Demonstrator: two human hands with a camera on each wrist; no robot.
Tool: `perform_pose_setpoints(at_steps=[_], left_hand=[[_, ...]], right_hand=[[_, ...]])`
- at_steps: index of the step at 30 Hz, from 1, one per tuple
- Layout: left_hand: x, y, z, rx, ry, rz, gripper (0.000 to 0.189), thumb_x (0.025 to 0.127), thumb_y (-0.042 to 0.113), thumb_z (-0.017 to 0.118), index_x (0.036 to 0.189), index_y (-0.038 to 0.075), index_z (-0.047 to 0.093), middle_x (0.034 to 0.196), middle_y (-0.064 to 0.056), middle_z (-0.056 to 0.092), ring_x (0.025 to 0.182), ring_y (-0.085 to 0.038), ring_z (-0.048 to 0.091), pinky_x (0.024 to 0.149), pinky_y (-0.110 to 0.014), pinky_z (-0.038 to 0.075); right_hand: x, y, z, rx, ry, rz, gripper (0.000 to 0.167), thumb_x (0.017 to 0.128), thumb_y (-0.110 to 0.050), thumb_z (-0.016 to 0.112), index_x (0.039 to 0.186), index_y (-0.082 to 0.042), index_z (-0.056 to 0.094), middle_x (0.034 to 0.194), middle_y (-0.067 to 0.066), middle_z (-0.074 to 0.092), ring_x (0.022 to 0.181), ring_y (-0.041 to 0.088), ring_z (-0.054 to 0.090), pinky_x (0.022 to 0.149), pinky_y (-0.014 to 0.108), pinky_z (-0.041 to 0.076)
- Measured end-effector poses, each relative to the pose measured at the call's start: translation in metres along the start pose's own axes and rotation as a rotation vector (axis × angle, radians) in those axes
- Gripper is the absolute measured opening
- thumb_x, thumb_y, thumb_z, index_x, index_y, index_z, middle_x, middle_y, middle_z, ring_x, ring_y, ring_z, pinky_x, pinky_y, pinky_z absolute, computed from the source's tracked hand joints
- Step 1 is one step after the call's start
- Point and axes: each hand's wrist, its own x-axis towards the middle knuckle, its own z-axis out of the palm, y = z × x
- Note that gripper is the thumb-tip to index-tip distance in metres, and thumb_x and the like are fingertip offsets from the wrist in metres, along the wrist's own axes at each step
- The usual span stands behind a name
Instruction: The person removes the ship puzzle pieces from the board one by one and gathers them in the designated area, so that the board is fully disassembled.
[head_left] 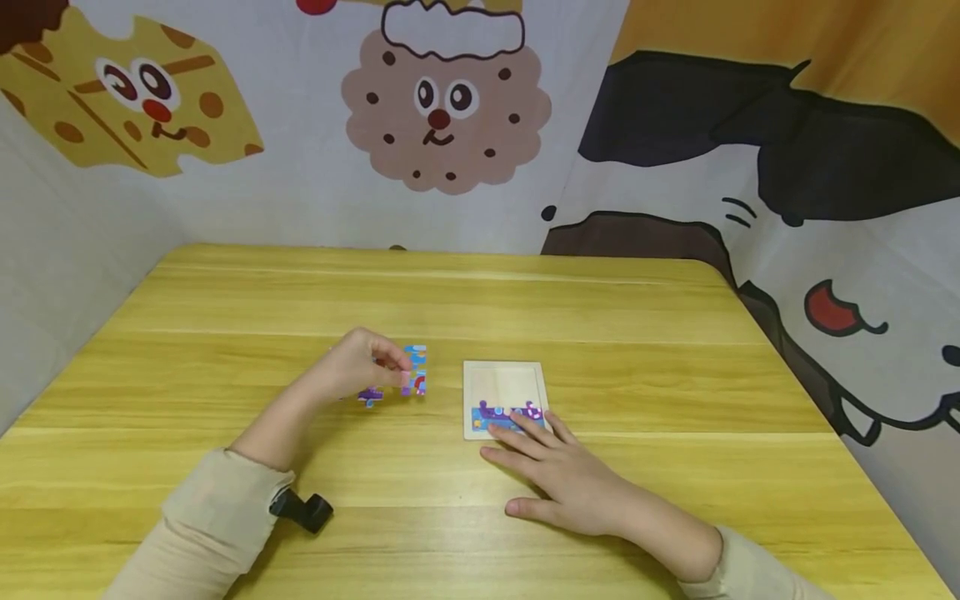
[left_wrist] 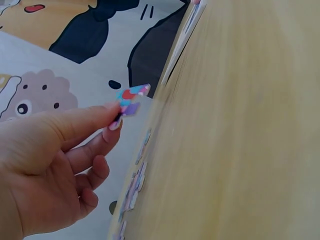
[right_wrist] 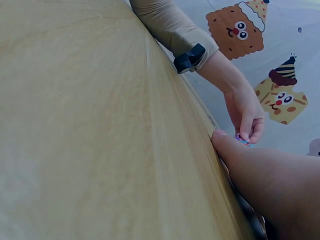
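Note:
My left hand [head_left: 358,364] pinches a small colourful jigsaw piece [left_wrist: 131,100] between thumb and fingertips, raised over the table in the left wrist view. Beneath and beside that hand lie loose jigsaw pieces [head_left: 417,357], some partly hidden by it. To their right is a pale wooden puzzle tray [head_left: 504,382], with a purple and blue row of pieces [head_left: 487,419] fitted along its near side. My right hand [head_left: 573,483] lies palm down with spread, straight fingers, its fingertips over the tray's near right corner and covering part of that row.
The wooden table [head_left: 450,517] spreads around the tray and pieces. A white curtain [head_left: 300,200] with cartoon prints stands behind its far edge. A black wrist strap mount [head_left: 303,510] sits at the left sleeve's cuff.

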Motion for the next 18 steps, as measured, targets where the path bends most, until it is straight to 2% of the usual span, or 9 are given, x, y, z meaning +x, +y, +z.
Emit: perform_pose_setpoints(at_steps=[11, 18], left_hand=[[0.005, -0.014, 0.002, 0.023, 0.002, 0.014, 0.006, 0.081, 0.004, 0.075, 0.087, 0.005, 0.073, 0.082, -0.003, 0.069, 0.073, -0.021, 0.062, 0.068, -0.034, 0.053], [0.005, -0.013, 0.007, 0.118, 0.013, 0.032, 0.006, 0.082, 0.003, 0.074, 0.086, 0.006, 0.073, 0.081, -0.001, 0.069, 0.071, -0.017, 0.063, 0.064, -0.032, 0.053]], right_hand=[[0.001, 0.000, 0.000, 0.000, 0.011, -0.005, 0.062, 0.097, -0.057, 0.039, 0.152, -0.030, 0.026, 0.159, -0.004, 0.014, 0.144, 0.029, 0.007, 0.107, 0.063, 0.009], [0.000, 0.000, 0.000, 0.011, 0.007, -0.001, 0.063, 0.097, -0.057, 0.040, 0.152, -0.030, 0.026, 0.159, -0.005, 0.013, 0.144, 0.028, 0.005, 0.107, 0.063, 0.008]])
